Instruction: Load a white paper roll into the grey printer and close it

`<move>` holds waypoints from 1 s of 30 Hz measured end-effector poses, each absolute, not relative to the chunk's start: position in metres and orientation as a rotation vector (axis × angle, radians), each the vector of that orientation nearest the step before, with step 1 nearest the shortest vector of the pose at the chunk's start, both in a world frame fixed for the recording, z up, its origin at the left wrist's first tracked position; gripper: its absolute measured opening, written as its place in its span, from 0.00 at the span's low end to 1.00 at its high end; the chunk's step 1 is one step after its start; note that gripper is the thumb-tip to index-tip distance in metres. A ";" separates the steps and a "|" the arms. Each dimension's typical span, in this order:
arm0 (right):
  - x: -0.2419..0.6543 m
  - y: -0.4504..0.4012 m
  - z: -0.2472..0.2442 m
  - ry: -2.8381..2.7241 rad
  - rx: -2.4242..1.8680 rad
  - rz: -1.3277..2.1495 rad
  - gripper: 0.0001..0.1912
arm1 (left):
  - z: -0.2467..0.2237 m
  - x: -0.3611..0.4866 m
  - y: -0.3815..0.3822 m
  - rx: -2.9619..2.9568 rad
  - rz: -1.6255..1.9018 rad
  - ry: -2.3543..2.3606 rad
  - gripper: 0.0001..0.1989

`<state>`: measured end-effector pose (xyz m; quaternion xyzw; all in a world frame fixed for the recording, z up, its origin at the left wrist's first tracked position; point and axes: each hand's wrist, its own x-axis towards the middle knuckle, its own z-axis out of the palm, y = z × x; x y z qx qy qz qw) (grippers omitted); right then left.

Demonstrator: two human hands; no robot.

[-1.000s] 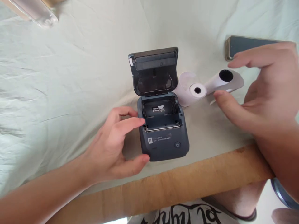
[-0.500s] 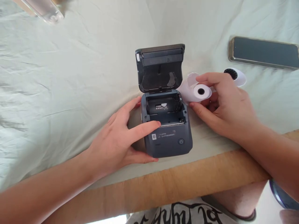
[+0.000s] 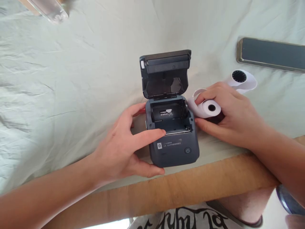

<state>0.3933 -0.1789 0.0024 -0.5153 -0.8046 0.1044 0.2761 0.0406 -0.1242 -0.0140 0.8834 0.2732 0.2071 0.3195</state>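
A dark blue label printer (image 3: 176,152) stands near the table's front edge with its black lid (image 3: 165,74) raised. The bay inside shows a small printed sticker and no roll. My left hand (image 3: 128,143) grips the printer's left side, its thumb lying over the front edge of the bay. Just right of the printer, my right hand (image 3: 231,116) has its thumb and fingers around a white paper roll (image 3: 211,108) with a dark core. A loose end of the paper curls up at the roll's left. Some of the right fingers are hidden behind it.
Behind my right hand lies a second paper roll (image 3: 247,81) with a wide black core. A phone (image 3: 271,52) rests at the far right. At the top left is a clear plastic container (image 3: 53,11). A pale cloth covers the table, whose wooden edge (image 3: 166,190) runs along the front.
The paper roll in my right hand has moved slightly toward me and to the right, and its loose end has shifted. The printer sits slightly lower in view, still in my left hand.
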 end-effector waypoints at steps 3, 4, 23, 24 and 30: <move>0.396 -0.179 0.000 -2.161 -1.371 0.202 0.11 | -0.023 0.039 -0.126 2.361 0.684 0.639 0.35; 0.395 -0.179 0.001 -2.159 -1.364 0.201 0.11 | -0.024 0.038 -0.125 2.371 0.706 0.620 0.34; 0.394 -0.175 0.006 -2.246 -1.217 0.220 0.13 | -0.025 0.041 -0.116 2.330 0.736 0.580 0.28; 0.393 -0.175 0.006 -2.249 -1.210 0.221 0.12 | -0.024 0.041 -0.117 2.331 0.731 0.597 0.27; 0.389 -0.179 0.007 -2.215 -1.219 0.313 0.17 | -0.020 0.041 -0.118 2.335 0.717 0.587 0.26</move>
